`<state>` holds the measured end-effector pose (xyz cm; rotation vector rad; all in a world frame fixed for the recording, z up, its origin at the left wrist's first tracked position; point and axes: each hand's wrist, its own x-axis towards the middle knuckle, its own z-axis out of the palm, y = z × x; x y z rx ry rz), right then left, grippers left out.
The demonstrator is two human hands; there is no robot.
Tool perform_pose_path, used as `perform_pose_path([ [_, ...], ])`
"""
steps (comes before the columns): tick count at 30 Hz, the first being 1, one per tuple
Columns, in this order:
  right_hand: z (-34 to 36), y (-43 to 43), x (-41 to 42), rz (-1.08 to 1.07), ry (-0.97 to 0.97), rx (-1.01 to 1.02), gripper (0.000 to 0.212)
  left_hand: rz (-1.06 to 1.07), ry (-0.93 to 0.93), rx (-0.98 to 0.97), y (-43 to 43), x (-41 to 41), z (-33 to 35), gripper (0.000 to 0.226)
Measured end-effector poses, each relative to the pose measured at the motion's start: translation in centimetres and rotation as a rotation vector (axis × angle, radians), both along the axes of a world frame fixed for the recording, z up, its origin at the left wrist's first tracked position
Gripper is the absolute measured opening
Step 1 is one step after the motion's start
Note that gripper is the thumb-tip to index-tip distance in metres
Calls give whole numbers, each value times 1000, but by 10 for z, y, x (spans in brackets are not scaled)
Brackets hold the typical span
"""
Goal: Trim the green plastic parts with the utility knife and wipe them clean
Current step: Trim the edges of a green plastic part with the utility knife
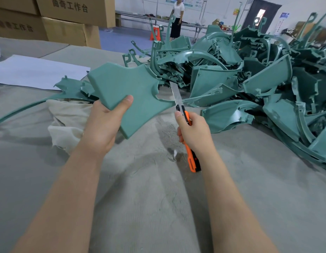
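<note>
Green plastic part held up over the grey table mid-area, left hand closed on its near-left edge, thumb on top. Right hand wrapped around the orange utility knife, blade pointing away and touching the part's right tip (contact looks edge-on). Part lies left of the blade. Untrimmed pile toward the far right edge; cloth under the left hand.

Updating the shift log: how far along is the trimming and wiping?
Done: a few green parts lie apart at left by the cloth, with shavings on the table. In hand: the left hand holds one part; the right hand has the utility knife blade at its edge. Left: the big pile, plus wiping this part.
</note>
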<state>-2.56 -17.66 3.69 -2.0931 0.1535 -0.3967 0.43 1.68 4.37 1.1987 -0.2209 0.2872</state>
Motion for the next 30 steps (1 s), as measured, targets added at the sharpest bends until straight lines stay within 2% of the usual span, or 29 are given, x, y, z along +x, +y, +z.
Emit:
perform_pose_path([
  [6, 5, 20, -4, 96, 33, 199, 36, -26, 14, -21, -6, -1, -1, 18],
  [12, 11, 31, -9, 193, 83, 443, 48, 14, 21, 2, -10, -2, -3, 14],
  [19, 21, 21, -13, 336, 175, 682, 39, 5, -18, 45, -15, -5, 0, 22],
  [21, 21, 19, -14, 263, 146, 596, 35, 4, -8, 33, -18, -5, 0, 18],
  [24, 19, 15, -8, 11, 22, 281, 29, 51, 36, -85, -16, -3, 1, 12],
  [25, 17, 11, -6, -61, -18, 249, 28, 65, 51, -133, -13, -3, 2, 13],
  [27, 16, 3, -4, -183, -107, 352, 26, 72, 84, -193, -9, -2, 5, 18],
  [30, 17, -11, -5, -356, -255, 563, 30, 58, 96, -176, -6, -3, 7, 18],
])
